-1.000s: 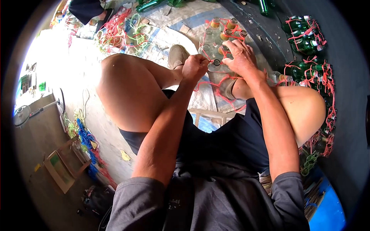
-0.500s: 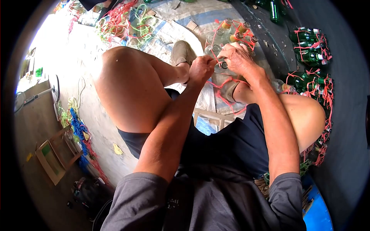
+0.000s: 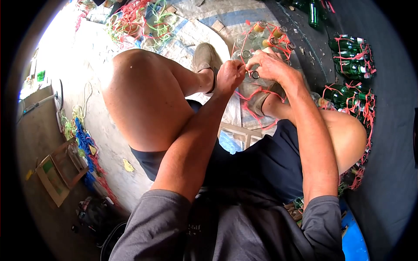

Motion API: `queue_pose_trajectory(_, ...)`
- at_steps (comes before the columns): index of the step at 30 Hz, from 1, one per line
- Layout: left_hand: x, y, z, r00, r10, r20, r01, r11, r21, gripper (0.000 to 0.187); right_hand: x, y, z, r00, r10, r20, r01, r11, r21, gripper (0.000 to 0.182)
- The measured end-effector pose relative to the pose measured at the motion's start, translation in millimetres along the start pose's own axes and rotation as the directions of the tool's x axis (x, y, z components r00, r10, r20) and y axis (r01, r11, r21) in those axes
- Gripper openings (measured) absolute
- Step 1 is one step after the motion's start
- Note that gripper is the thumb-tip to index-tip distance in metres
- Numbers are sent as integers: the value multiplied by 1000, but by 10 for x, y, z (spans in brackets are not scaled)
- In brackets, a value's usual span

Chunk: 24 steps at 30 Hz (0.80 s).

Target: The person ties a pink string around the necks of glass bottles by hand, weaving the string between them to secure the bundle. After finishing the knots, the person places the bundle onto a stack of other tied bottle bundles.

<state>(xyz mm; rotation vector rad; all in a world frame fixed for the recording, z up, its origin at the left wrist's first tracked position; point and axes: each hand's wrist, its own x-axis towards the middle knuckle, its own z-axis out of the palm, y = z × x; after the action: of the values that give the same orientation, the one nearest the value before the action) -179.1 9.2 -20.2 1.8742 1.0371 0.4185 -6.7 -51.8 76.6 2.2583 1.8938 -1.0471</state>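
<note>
Several clear glass bottles [image 3: 247,54] stand upright in a cluster between my feet, with red twine [image 3: 281,32] running around and between their necks. My left hand [image 3: 231,75] is closed on the red twine at the left front edge of the cluster. My right hand [image 3: 269,64] is bent over the near bottles, its thumb and fingers pinched close to the same twine; its palm hides some of the necks. Loose ends of red twine trail below the hands beside my right shoe [image 3: 258,103].
Green bottles bundled with red twine [image 3: 352,56] stand at the right, with more bundles [image 3: 352,98] nearer. Tangled red and green twine [image 3: 139,24] lies at the upper left. Blue twine [image 3: 85,145] and a wooden frame [image 3: 69,163] are at the left. A blue object [image 3: 355,239] is at lower right.
The hands stay at the same bottle cluster, with only slight shifts of the fingers. The whole view has moved a little.
</note>
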Motion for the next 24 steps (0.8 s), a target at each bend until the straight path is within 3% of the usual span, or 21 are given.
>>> queue_pose_trajectory(6,37,1,-34,998,-46,43,47,999,-27,47,-47,-140,-118,998,20,56,-17,998,-56,48)
queue_pose_trajectory(9,24,60,-59,994,-90,65,94,994,-61,50,-49,-136,-87,1000,-3,-4,2,987,-159,33)
queue_pose_trajectory(18,-13,201,-99,989,-124,79,129,989,-67,55,-53,-34,-41,978,-148,-147,99,951,-293,21)
queue_pose_trajectory(24,-53,284,-141,990,-122,77,127,989,-73,55,-67,-3,-85,973,-185,-142,131,938,-322,10)
